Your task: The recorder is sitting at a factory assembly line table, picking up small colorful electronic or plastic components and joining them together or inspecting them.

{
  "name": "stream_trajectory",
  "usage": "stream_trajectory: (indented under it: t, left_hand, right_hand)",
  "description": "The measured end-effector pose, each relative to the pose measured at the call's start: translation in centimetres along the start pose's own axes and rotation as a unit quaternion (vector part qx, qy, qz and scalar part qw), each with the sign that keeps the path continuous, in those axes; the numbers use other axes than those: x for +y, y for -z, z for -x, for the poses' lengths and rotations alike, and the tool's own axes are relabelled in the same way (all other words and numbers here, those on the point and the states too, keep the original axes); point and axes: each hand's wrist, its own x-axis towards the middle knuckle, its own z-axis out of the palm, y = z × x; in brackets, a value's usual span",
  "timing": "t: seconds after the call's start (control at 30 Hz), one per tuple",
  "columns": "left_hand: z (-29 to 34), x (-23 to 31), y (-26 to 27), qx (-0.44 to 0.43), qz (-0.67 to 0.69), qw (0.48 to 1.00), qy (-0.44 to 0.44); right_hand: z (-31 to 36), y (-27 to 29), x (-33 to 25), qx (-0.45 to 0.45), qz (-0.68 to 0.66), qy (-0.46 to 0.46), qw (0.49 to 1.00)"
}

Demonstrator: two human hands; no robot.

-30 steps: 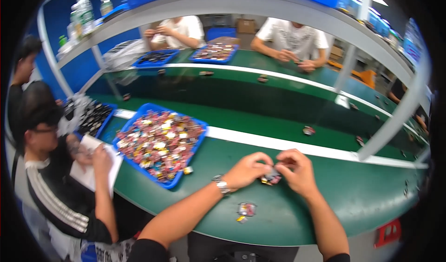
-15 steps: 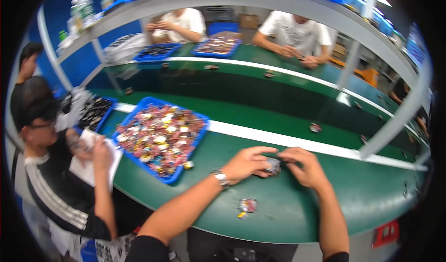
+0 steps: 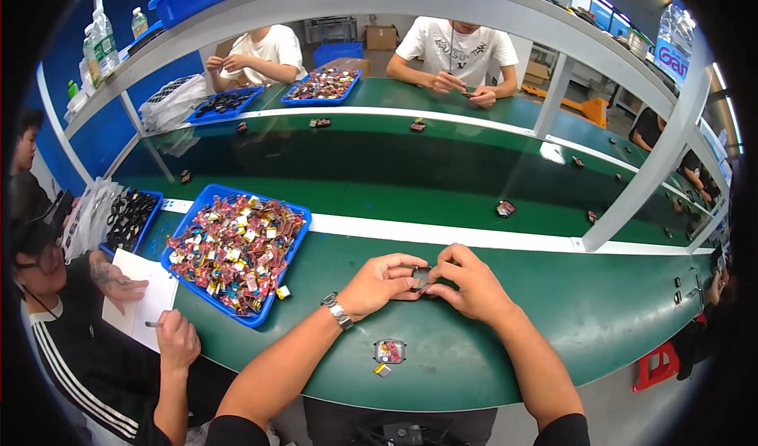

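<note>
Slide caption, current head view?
Left hand holds a small dark case, right hand at its edge, over a green bench with a blue tray of small parts.

The tabletop [image 3: 466,359] looks smooth (faintly glossy), the tray [image 3: 208,295] plastic.

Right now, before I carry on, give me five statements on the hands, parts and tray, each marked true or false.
1. The left grip holds a small dark part, with the right grip beside it. True.
2. The metal watch is on the right forearm. False: the metal watch is on the left forearm.
3. A dark-rimmed part lies on the green table, nearer the person than the held one. True.
4. The nearest blue tray stands right of both hands. False: it stands to their left.
5. The co-worker at left has laid the pen down. False: that person's hand holds it.
</note>
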Motion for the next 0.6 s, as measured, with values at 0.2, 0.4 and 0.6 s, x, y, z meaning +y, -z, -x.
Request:
stream_trajectory:
  t: [0.2, 0.4, 0.6]
  left_hand:
    - [-1.4, -1.3, -0.4, -0.064, 0.013, 0.997, -0.034]
    - [-1.1, -1.2, 0.0, -0.054, 0.013, 0.998, -0.018]
    - [-1.0, -1.2, 0.0, -0.063, 0.000, 0.998, -0.025]
  right_hand:
    - [0.5, -0.9, -0.3, 0.077, 0.043, 0.049, 0.995]
    - [-0.1, -1.6, -0.3, 0.071, -0.009, 0.050, 0.996]
    - [0.0, -1.3, -0.3, 0.044, -0.026, 0.033, 0.998]
